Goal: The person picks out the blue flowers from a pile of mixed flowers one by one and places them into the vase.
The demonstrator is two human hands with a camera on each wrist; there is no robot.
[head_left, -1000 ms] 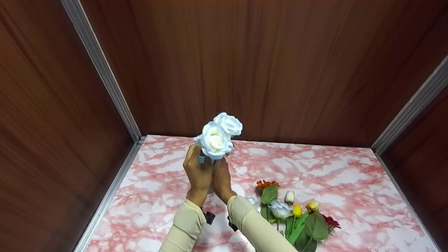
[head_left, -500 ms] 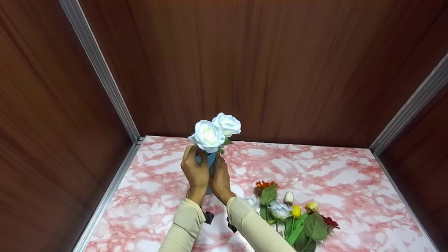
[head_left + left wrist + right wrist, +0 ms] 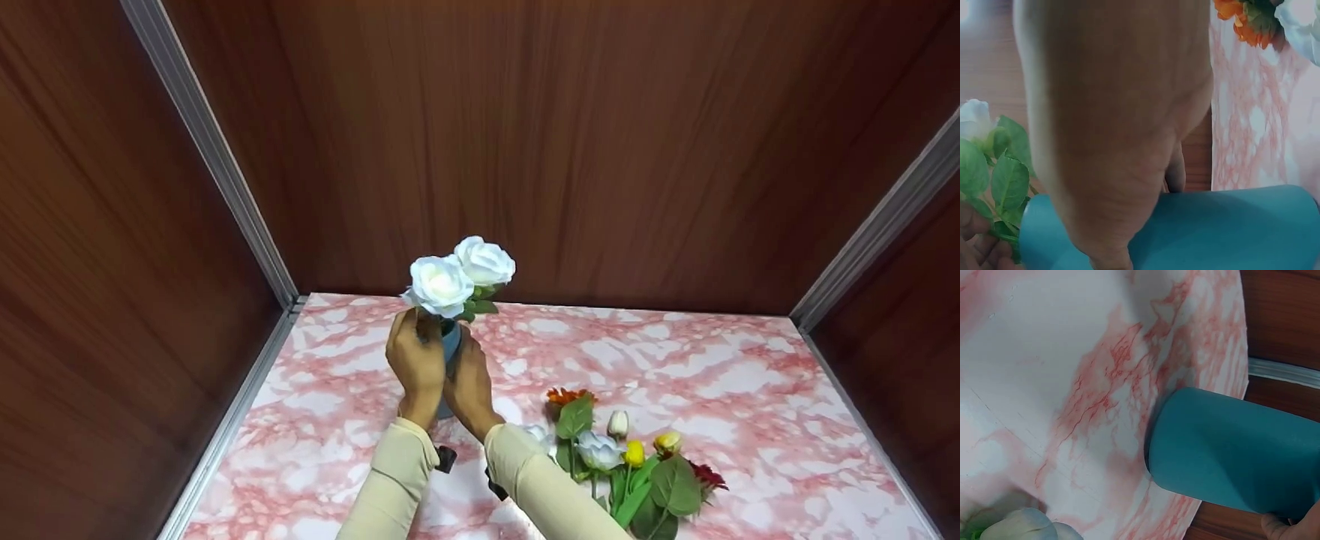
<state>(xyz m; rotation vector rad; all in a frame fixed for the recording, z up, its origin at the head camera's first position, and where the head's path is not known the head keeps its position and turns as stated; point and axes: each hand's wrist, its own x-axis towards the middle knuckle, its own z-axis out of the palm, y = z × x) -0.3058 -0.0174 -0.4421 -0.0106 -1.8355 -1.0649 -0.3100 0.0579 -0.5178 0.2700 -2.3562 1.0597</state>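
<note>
The vase (image 3: 1230,453) is standing between the person's hands, its base close to the counter (image 3: 292,450); whether they are touching, I cannot tell. The right grip (image 3: 470,379) is wrapping round its upper part, while the left grip (image 3: 418,367), its fingers curling, is pinching a stem (image 3: 1009,238) just at the rim. Two white roses (image 3: 441,285) are leaning out above both hands, the nearer one hanging over the left fingers. Both hands are hiding much of the vase from above. To the right, loose flowers are lying on the counter: orange (image 3: 568,397), white (image 3: 600,450), yellow (image 3: 634,453) and red (image 3: 706,475), the right sleeve (image 3: 544,484) partly covering a pale one.
</note>
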